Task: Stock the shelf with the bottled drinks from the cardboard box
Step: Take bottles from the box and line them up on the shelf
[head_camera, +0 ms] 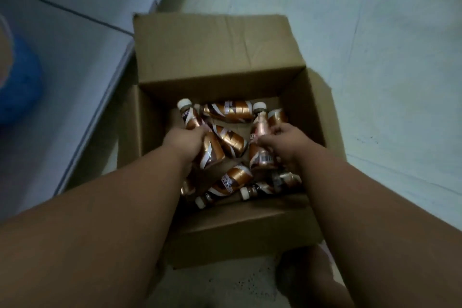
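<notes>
An open cardboard box (220, 57) stands on the floor below me, holding several copper-labelled drink bottles with white caps, lying jumbled. My left hand (183, 144) is inside the box, wrapped around one bottle (212, 152) whose cap end points to the far left. My right hand (285, 142) grips another bottle (261, 132), cap pointing away from me. More bottles lie loose around them, such as one along the far wall (230, 110) and one near the front (232, 180).
A pale shelf board (65, 77) runs along the left of the box, with a blurred blue object (20, 82) on it. Light floor (387, 57) lies to the right. The box's near flap (237, 235) folds toward me.
</notes>
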### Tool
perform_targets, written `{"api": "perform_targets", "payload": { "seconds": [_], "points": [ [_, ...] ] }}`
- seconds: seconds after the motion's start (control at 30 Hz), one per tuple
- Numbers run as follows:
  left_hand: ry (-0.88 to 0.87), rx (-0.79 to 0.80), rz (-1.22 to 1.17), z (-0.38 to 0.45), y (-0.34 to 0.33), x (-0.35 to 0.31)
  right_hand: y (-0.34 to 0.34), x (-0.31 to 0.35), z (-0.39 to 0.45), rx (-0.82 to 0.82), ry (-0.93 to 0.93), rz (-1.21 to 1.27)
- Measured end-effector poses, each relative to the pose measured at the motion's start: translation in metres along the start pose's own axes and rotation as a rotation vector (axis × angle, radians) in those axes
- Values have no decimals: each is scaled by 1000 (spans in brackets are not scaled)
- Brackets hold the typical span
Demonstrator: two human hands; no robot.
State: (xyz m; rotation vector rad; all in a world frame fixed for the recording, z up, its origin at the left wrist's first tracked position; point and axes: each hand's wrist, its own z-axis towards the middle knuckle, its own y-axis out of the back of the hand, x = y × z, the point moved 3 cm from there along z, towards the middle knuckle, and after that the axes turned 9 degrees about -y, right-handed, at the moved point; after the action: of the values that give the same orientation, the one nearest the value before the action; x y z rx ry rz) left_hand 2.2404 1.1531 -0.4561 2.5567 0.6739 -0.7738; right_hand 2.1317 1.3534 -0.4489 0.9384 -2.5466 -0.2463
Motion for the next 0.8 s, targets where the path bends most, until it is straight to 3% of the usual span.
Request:
{"api": "perform_targets", "payload": {
  "seconds": [0.1, 0.23, 0.37, 0.47, 0.63, 0.8],
  "points": [
    [-106, 126, -256, -63, 38, -57, 5, 50, -87, 214, 173, 228],
    [-289, 386, -663, -161, 116, -129, -27, 121, -227, 616, 357, 493],
    [-577, 477, -756, -257, 230, -153, -88, 154, -362, 745, 568, 480],
    [-723, 390, -705, -310, 315, -135, -151, 159, -439, 777, 669, 402],
    [-856, 5, -724, -361, 445, -71, -273, 145, -514, 821, 707, 345],
    [-862, -202, -771, -383, 519, -18, -364, 127, -543, 814, 727, 219]
  ]
}}
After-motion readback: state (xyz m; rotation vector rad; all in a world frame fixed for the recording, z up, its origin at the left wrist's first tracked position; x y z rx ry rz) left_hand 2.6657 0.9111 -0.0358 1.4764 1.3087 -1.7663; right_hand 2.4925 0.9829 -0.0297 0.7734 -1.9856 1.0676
